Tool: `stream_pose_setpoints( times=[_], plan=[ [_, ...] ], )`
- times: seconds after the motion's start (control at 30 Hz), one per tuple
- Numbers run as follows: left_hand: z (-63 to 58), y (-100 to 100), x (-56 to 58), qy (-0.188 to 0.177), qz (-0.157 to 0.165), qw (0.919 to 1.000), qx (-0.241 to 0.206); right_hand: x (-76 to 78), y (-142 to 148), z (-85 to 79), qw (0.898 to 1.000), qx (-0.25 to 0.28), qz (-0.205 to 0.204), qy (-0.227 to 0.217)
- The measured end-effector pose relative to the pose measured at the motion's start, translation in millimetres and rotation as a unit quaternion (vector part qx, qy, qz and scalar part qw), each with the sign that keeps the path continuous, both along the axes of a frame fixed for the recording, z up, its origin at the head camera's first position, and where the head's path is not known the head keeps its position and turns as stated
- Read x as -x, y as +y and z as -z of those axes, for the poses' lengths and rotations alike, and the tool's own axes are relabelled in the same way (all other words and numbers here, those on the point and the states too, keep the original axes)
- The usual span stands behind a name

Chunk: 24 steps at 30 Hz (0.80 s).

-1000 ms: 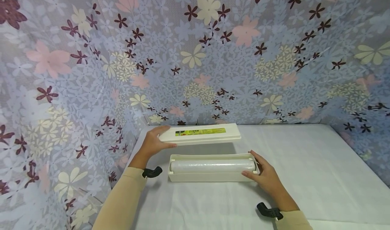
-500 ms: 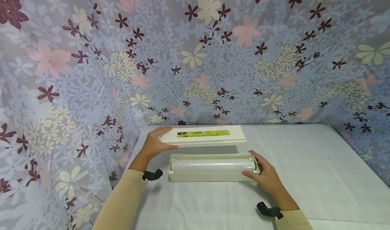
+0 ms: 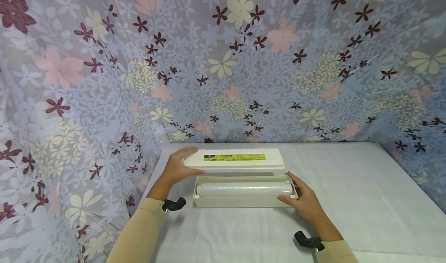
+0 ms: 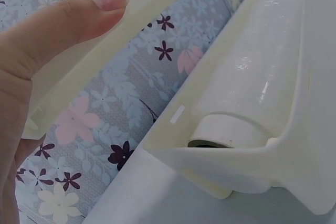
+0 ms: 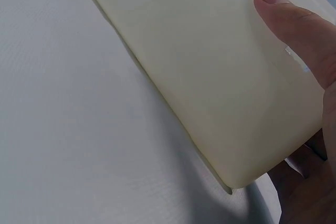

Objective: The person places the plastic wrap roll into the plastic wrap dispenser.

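Biggest first, we have the floral cloth (image 3: 244, 81), which hangs behind and down the left side, then the white tablecloth (image 3: 355, 185), running on past the box to the right and to its far edge. On it sits the long cream box (image 3: 240, 202), uncovered, its long side facing us, tablecloth showing in front and at both ends. The white lid (image 3: 237, 166) is up off the cloth just beyond the box's far rim; we see a narrow gap between the two in the head view, and they're apart in the left wrist view too. Inside the box, the shiny wrapped roll (image 3: 244, 189) lies lengthwise between the end walls. Left hand (image 3: 175, 168): clamped on the lid's left end, thumb on the near edge, fingers at the far edge. Right hand (image 3: 304, 201): clamped round the box's right end, thumb on the near wall, fingers behind. Smallest, the yellow-green label (image 3: 235, 157) on the lid's top, dark at its left end; we see printed characters, too small to read surely
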<state>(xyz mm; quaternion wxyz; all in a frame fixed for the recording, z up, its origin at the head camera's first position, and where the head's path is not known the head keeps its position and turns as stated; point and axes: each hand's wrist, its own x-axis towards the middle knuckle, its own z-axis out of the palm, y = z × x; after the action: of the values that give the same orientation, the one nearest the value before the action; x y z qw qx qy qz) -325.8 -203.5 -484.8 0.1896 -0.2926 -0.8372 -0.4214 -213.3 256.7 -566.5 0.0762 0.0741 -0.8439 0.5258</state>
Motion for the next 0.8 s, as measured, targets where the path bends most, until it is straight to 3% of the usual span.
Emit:
stream_pose_setpoints(
  times=[0.37,0.8],
  plan=[
    [1.5,2,-9.8,-0.018,-0.009,0.9997,-0.015,0.4,1,2.0,1.0,0.011,-0.007,0.007],
    [13.2,7,-22.8,-0.019,-0.019,0.9993,-0.027,0.0,1,-0.1,1.0,0.002,-0.007,0.008]
  ],
)
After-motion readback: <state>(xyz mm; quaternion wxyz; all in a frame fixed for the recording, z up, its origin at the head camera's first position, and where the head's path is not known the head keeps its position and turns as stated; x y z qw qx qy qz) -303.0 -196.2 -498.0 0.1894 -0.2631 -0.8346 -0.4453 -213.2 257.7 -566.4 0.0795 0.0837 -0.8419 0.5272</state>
